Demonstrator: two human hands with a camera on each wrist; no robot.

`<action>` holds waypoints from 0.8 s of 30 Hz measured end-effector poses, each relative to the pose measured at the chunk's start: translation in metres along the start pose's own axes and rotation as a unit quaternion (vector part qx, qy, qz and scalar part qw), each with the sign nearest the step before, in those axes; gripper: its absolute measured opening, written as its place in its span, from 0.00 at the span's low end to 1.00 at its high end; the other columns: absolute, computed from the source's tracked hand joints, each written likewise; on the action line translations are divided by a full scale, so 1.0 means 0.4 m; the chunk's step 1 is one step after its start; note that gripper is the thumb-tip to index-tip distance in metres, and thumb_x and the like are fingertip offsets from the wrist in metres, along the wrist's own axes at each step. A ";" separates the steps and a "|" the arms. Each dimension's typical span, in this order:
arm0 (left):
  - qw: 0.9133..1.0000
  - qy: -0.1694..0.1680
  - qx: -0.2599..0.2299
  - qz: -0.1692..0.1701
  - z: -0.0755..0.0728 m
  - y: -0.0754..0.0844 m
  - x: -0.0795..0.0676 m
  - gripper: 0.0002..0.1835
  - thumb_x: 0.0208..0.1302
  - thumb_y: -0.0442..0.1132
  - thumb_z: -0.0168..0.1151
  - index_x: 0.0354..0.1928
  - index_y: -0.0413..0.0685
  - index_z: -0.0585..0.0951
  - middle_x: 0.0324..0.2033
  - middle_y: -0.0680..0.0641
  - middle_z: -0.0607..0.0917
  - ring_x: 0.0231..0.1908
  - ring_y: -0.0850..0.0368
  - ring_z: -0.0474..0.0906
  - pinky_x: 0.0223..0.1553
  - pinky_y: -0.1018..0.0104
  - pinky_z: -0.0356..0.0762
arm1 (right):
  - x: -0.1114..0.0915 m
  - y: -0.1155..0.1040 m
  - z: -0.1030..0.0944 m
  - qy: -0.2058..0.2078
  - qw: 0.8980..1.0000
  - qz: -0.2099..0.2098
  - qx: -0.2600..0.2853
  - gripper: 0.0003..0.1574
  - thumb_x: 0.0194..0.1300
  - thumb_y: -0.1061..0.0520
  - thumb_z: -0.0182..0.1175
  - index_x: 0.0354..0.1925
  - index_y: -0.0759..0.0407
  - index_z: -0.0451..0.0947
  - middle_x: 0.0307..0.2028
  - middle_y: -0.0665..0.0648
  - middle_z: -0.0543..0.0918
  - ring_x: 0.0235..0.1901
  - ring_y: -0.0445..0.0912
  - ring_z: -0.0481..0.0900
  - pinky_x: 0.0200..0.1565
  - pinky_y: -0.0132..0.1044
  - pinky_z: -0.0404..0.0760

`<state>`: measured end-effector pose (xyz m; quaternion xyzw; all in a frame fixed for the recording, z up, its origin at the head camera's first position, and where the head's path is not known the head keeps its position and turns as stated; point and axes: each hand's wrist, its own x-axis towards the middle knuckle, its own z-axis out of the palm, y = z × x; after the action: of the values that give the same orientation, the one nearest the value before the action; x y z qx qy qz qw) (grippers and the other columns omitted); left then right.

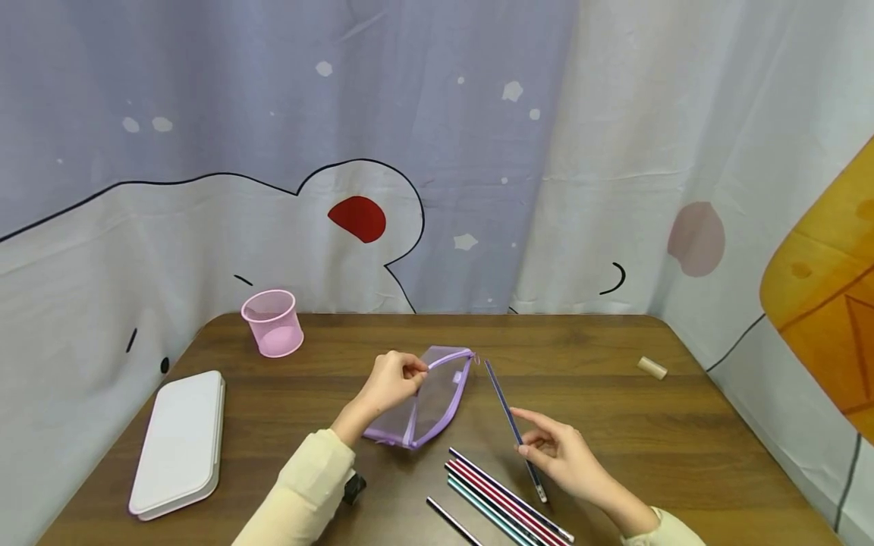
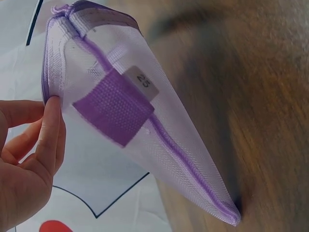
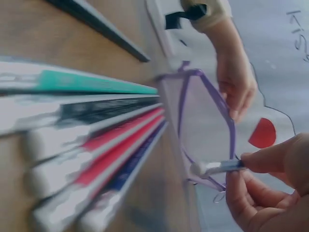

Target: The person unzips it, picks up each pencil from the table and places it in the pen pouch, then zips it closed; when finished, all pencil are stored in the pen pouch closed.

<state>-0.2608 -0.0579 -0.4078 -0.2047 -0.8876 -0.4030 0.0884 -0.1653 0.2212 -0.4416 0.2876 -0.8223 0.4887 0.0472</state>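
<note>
My left hand (image 1: 394, 381) pinches the edge of a purple mesh zipper pouch (image 1: 437, 394), whose mouth gapes toward the right. A woven purple tab and a small label marked 25 show on the pouch's side seam (image 2: 176, 150) in the left wrist view. Between thumb and fingers, my right hand (image 1: 563, 455) pinches a dark blue pencil (image 1: 505, 406). The pencil slants, its eraser end toward me and its other end near the pouch's zipper end. Below the hands, several pencils (image 1: 501, 497) in red, teal, black and blue lie side by side.
One dark pencil (image 1: 452, 521) lies apart at the front. A white case (image 1: 179, 444) sits at the left, with a pink cup (image 1: 275, 326) behind it. A small beige cylinder (image 1: 652, 368) lies at the back right. Curtains hang behind the table.
</note>
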 end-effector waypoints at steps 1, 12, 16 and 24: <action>1.000 -0.001 -0.003 -0.001 0.000 -0.001 -0.001 0.07 0.48 0.32 0.58 0.29 0.38 0.83 0.16 0.50 0.81 0.16 0.68 0.72 0.18 0.79 0.72 | 0.007 0.000 -0.001 0.006 1.000 0.003 0.012 0.31 0.56 0.63 0.58 0.58 0.67 0.64 0.29 0.65 0.82 0.29 0.38 0.80 0.28 0.30 0.83; 0.998 0.009 -0.053 -0.015 0.006 0.006 -0.010 0.05 0.50 0.30 0.59 0.29 0.37 0.82 0.18 0.45 0.83 0.14 0.65 0.74 0.16 0.78 0.75 | 0.061 0.000 0.013 0.057 0.985 0.111 0.121 0.31 0.56 0.62 0.58 0.57 0.69 0.65 0.37 0.74 0.79 0.31 0.36 0.81 0.30 0.39 0.84; 0.997 0.020 -0.065 -0.029 0.014 0.007 -0.010 0.05 0.50 0.30 0.60 0.29 0.37 0.82 0.18 0.44 0.83 0.14 0.65 0.75 0.16 0.78 0.76 | 0.073 -0.004 0.025 0.080 0.974 0.153 0.145 0.30 0.54 0.62 0.60 0.56 0.68 0.67 0.38 0.71 0.80 0.31 0.37 0.81 0.30 0.35 0.84; 0.993 0.069 -0.081 -0.050 0.035 0.014 -0.006 0.05 0.50 0.29 0.60 0.30 0.37 0.83 0.18 0.44 0.83 0.15 0.64 0.75 0.15 0.78 0.76 | 0.093 -0.014 0.056 0.061 0.964 0.206 0.158 0.29 0.54 0.65 0.59 0.55 0.70 0.66 0.38 0.73 0.80 0.27 0.39 0.80 0.29 0.30 0.83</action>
<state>-0.2561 -0.0447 -0.4140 -0.1382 -0.8530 -0.4906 0.1127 -0.1888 0.1848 -0.4353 0.0853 -0.7720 0.6279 -0.0506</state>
